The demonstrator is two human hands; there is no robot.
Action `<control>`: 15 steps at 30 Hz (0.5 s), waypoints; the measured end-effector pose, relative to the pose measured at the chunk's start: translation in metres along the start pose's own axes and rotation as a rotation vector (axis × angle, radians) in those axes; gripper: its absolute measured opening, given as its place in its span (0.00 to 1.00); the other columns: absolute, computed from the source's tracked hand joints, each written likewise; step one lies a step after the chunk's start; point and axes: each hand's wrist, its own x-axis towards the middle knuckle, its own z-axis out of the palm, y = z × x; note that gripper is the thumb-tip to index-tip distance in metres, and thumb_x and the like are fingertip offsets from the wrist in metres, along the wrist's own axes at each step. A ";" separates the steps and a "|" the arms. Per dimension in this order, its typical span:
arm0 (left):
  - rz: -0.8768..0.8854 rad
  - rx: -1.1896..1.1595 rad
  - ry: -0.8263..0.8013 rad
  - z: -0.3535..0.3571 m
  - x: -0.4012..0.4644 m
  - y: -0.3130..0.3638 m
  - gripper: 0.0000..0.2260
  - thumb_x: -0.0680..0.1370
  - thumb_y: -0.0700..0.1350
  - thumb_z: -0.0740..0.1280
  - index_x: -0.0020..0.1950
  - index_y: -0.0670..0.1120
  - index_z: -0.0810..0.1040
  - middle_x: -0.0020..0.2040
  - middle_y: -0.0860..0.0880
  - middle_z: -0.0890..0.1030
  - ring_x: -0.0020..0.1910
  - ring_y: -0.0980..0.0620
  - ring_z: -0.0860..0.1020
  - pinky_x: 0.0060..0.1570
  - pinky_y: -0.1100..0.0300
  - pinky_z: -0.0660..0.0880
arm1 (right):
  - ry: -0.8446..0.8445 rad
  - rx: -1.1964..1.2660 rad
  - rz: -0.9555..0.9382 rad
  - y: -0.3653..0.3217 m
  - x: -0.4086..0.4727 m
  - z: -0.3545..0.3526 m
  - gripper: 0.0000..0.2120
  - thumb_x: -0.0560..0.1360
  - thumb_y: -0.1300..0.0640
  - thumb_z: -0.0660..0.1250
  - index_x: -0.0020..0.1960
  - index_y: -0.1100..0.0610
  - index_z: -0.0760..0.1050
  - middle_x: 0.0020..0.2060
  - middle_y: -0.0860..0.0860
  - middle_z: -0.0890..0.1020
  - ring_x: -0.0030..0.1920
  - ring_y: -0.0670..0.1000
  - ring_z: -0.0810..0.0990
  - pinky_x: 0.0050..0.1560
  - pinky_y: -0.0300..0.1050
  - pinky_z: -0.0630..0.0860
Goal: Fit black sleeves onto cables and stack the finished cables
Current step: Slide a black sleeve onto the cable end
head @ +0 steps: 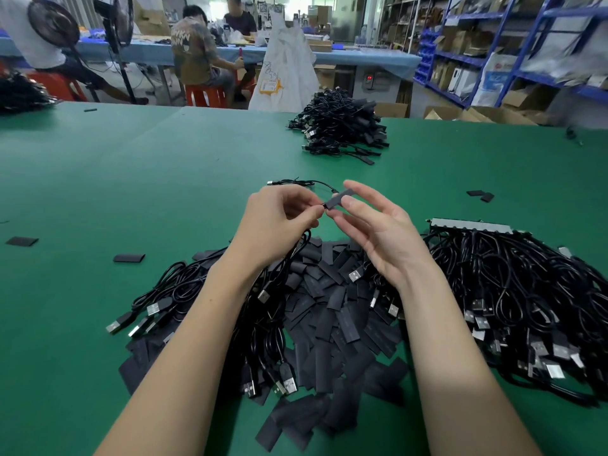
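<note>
My left hand (279,218) pinches the end of a thin black cable (296,183) whose far part loops on the green table behind my fingers. My right hand (375,225) pinches a flat black sleeve (339,199) between thumb and forefinger, its open end touching the cable end. Below my hands lies a heap of loose black sleeves (329,317). Bare USB cables (158,301) spread out left of the heap. A stack of sleeved cables (342,130) sits farther back.
A large bundle of black USB cables (526,304) lies at my right under a grey strip (470,225). Stray sleeves (128,258) dot the green table (131,179). People sit at a blue bench behind; shelving stands at the right.
</note>
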 end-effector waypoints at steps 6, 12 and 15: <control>-0.042 -0.100 -0.082 -0.002 0.000 -0.001 0.02 0.78 0.43 0.73 0.47 0.47 0.85 0.38 0.50 0.86 0.38 0.57 0.83 0.40 0.69 0.73 | -0.050 0.020 -0.038 -0.001 0.000 -0.005 0.18 0.67 0.61 0.76 0.56 0.59 0.82 0.52 0.57 0.87 0.51 0.52 0.87 0.47 0.38 0.82; -0.050 -0.196 -0.104 0.000 0.000 -0.001 0.03 0.79 0.41 0.72 0.46 0.45 0.84 0.38 0.48 0.86 0.35 0.59 0.81 0.36 0.72 0.72 | -0.055 0.026 -0.067 0.001 0.003 -0.006 0.17 0.67 0.64 0.76 0.56 0.65 0.81 0.49 0.57 0.87 0.51 0.52 0.87 0.48 0.38 0.82; -0.052 -0.227 -0.104 0.000 0.000 -0.001 0.03 0.79 0.40 0.72 0.46 0.44 0.84 0.38 0.46 0.86 0.36 0.58 0.82 0.37 0.71 0.73 | -0.046 0.033 -0.094 0.002 0.003 -0.004 0.17 0.66 0.64 0.76 0.53 0.65 0.82 0.46 0.57 0.87 0.48 0.51 0.87 0.46 0.38 0.82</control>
